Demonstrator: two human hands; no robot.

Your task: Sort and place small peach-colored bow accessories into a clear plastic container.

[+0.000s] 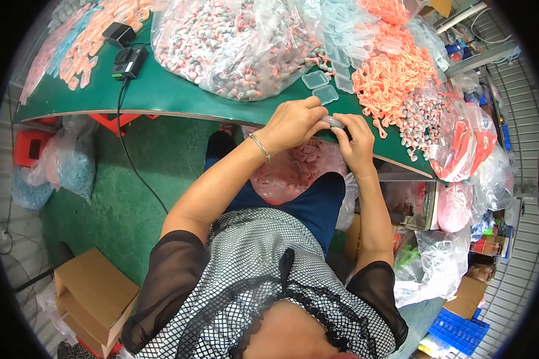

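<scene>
At the table's near edge, my left hand and my right hand meet, fingers closed from both sides on a small clear plastic case. Something greyish shows through it; the fingers cover most of it. Just beyond them lies an open clear case on the green tabletop. To the right are a heap of orange looped cords and a pile of small grey-and-pink plugs. A large clear bag full of similar plugs stands at the back.
Orange plastic pieces cover the table's far left, near a black power adapter whose cable hangs to the floor. A pink bag sits below the table edge at my knees. An open cardboard box stands lower left.
</scene>
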